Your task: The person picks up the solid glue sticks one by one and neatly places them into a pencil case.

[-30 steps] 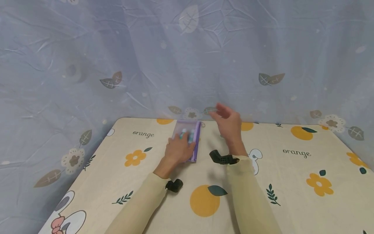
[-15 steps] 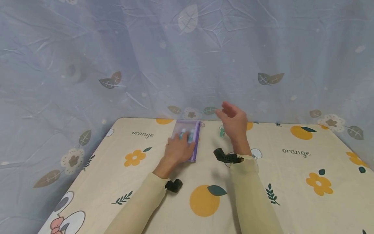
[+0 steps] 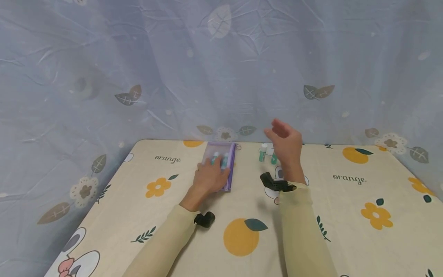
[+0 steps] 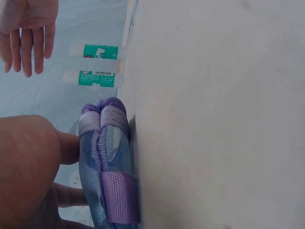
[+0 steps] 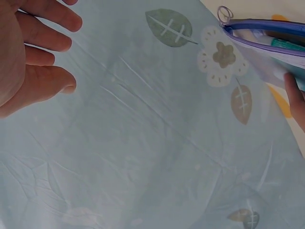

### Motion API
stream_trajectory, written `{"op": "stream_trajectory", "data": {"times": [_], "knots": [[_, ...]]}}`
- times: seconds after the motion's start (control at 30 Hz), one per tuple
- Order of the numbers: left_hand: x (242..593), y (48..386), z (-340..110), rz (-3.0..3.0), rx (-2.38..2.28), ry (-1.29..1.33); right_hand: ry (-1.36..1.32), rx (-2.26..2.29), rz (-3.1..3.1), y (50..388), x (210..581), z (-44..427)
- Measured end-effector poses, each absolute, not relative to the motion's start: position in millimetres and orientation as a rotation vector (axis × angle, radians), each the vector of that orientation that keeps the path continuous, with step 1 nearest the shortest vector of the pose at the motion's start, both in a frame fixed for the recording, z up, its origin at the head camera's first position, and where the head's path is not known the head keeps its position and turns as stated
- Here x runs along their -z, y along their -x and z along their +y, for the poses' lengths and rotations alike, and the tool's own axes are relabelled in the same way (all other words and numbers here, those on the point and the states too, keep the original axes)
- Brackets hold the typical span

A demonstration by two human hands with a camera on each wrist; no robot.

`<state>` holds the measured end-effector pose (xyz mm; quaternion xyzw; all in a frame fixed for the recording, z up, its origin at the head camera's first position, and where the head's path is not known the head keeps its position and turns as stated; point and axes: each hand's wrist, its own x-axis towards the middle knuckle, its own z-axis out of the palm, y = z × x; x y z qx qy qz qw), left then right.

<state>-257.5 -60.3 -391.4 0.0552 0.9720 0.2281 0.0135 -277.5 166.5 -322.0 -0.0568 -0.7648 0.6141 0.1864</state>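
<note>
My left hand rests on a purple mesh zip pouch lying on the table, fingers spread over it. Through the mesh, teal glue sticks with white caps show, partly covered by the fingers. In the right wrist view, the pouch's zip mouth gapes. To the right, two green glue sticks stand upright side by side: one glue stick shows whole, while the other glue stick is partly behind my right hand. That hand is raised above the table, fingers extended and holding nothing.
A cream tablecloth printed with oranges, flowers and lettering covers the table. Behind it and along the left hangs a grey-blue patterned curtain, close to the table's back edge.
My right hand has moved to the right, uncovering the two standing glue sticks. The left hand and the pouch have stayed in place.
</note>
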Motion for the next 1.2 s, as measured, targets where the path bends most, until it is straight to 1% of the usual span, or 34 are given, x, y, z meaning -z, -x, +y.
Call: {"op": "stream_trajectory", "data": {"times": [0.7,1.2], "knots": [[390.5,260.2,-58.5,3.027,-0.675,-0.183,0.307,-1.775,-2.132,278.1,327.7,190.8],[386.1,254.1,-61.3,3.008,-0.729,-0.181,0.34,-1.788,-2.127,276.7,328.5,191.6]]}}
